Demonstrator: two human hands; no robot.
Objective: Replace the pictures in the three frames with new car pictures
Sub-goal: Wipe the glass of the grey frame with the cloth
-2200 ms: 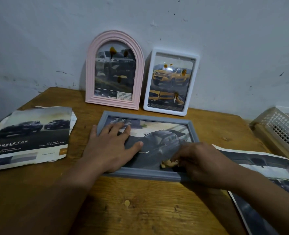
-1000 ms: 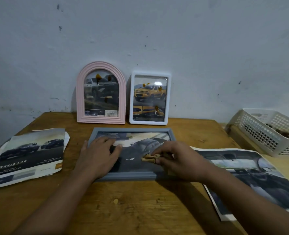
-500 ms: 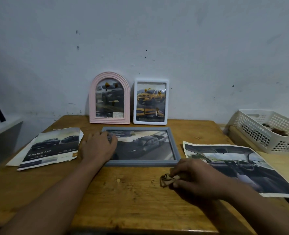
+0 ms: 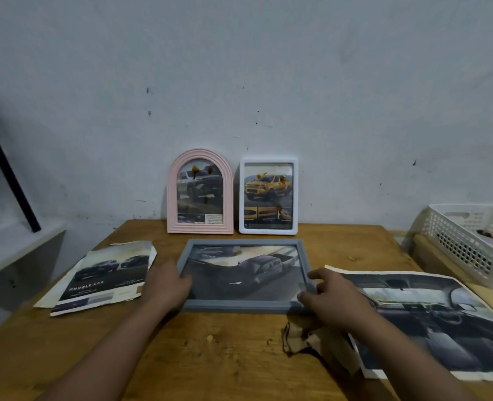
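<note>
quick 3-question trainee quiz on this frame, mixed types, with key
1. True or false: the grey frame lies flat on the table, while the pink frame and white frame stand against the wall.
2. Which hand is at the grey frame's right edge? A) left hand B) right hand C) neither
3. Fill in: the car in the white frame is ____ in colour.

Key: 1 true; 2 B; 3 yellow
</note>
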